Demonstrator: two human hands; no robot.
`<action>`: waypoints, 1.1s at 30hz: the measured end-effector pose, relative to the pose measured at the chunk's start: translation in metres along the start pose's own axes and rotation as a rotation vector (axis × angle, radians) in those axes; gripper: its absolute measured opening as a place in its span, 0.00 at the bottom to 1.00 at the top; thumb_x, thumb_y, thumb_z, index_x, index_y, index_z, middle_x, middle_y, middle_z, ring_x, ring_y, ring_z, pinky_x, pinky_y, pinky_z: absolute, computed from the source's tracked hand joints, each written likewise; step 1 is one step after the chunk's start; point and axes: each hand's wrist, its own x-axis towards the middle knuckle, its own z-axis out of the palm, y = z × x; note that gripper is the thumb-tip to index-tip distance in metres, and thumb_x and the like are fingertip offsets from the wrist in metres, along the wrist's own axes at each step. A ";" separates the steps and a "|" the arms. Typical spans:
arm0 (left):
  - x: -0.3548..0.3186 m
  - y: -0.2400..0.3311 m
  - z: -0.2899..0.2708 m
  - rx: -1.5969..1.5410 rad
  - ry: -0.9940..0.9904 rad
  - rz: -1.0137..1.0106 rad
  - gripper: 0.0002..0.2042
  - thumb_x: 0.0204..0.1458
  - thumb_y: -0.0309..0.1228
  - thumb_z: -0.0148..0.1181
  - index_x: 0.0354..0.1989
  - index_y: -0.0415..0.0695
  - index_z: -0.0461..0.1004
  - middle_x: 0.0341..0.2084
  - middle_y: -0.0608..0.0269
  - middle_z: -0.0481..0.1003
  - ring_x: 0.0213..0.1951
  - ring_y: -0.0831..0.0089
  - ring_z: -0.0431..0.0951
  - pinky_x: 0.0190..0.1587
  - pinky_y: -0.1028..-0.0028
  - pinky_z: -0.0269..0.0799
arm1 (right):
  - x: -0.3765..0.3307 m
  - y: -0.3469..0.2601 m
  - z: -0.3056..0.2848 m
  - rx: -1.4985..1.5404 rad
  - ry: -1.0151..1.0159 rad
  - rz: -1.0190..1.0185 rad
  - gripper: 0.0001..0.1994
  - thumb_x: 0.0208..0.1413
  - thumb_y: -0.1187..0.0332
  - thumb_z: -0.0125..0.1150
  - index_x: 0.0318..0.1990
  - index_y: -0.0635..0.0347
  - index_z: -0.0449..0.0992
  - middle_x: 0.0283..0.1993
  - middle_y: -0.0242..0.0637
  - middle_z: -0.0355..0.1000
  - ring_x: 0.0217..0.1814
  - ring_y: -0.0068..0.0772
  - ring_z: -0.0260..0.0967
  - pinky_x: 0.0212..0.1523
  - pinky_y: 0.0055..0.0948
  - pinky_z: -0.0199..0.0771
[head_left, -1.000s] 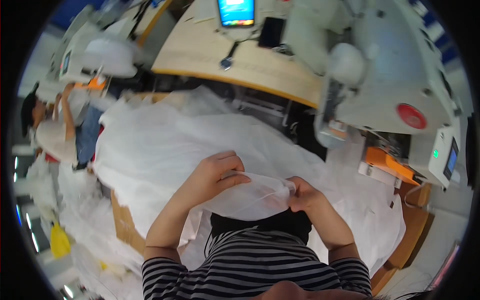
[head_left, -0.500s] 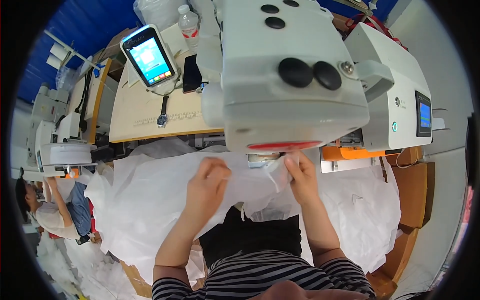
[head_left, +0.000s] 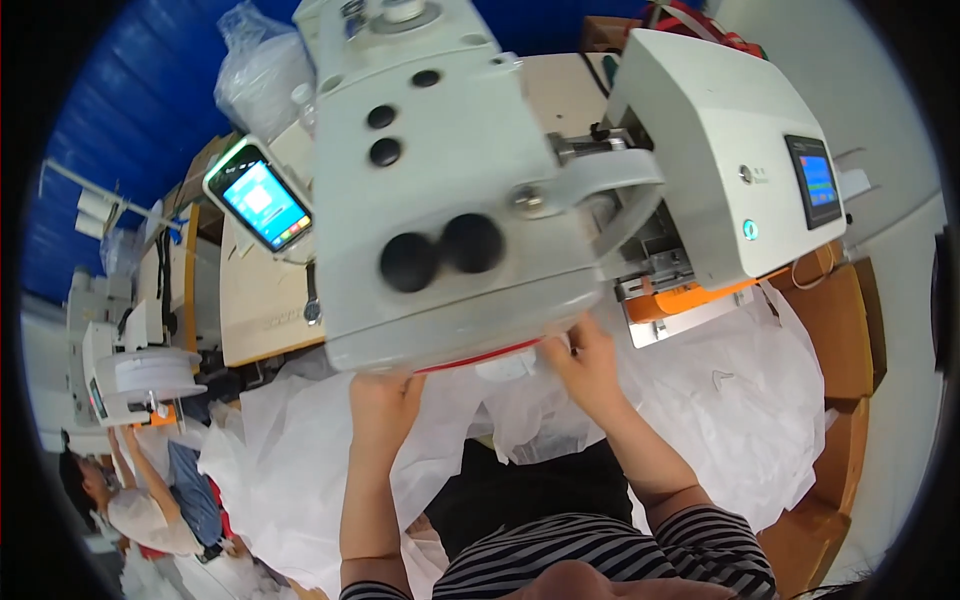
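A large grey-white industrial sewing machine head (head_left: 450,300) hangs over the work, its red-striped lower edge just above my hands. Under its left end my left hand (head_left: 383,408) is closed, knuckles up, with its fingertips hidden by the machine; what it holds cannot be made out. My right hand (head_left: 582,366) is beside the machine's right front edge, thumb and fingers pinched on thin white fabric (head_left: 520,415). The fabric runs below the machine and spreads across my lap in loose folds. Machine edge and motion blur hide the stitching area.
At right stands a white control unit (head_left: 720,160) with a small screen and orange base, cardboard boxes (head_left: 830,340) beyond. A lit touchscreen panel (head_left: 262,200) and a wristwatch (head_left: 313,300) are on the wooden table at left. Another person (head_left: 150,510) works at a machine far left.
The view has shifted, so the machine appears lower and further left. My left hand has moved up to the machine's lower edge; my right hand keeps pinching the fabric.
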 end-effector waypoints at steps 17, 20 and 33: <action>-0.035 -0.039 -0.034 0.203 0.319 -0.164 0.10 0.42 0.16 0.51 0.33 0.38 0.73 0.28 0.46 0.72 0.30 0.46 0.72 0.32 0.60 0.68 | -0.002 0.012 0.002 -0.016 0.219 -0.069 0.06 0.53 0.72 0.59 0.35 0.64 0.69 0.18 0.31 0.63 0.21 0.19 0.59 0.23 0.19 0.59; -0.054 -0.034 -0.032 0.070 0.210 -0.390 0.12 0.43 0.17 0.51 0.38 0.38 0.71 0.29 0.46 0.72 0.32 0.48 0.71 0.36 0.62 0.68 | 0.004 -0.001 0.006 -0.088 0.117 -0.056 0.08 0.53 0.72 0.59 0.38 0.63 0.68 0.19 0.34 0.64 0.21 0.25 0.62 0.24 0.23 0.63; 0.000 0.013 -0.016 -0.050 0.265 -0.006 0.11 0.42 0.16 0.51 0.35 0.38 0.74 0.26 0.58 0.71 0.30 0.64 0.73 0.36 0.72 0.68 | 0.020 -0.024 -0.086 -0.449 -0.333 0.093 0.04 0.50 0.74 0.60 0.30 0.65 0.72 0.29 0.41 0.70 0.31 0.47 0.69 0.35 0.40 0.71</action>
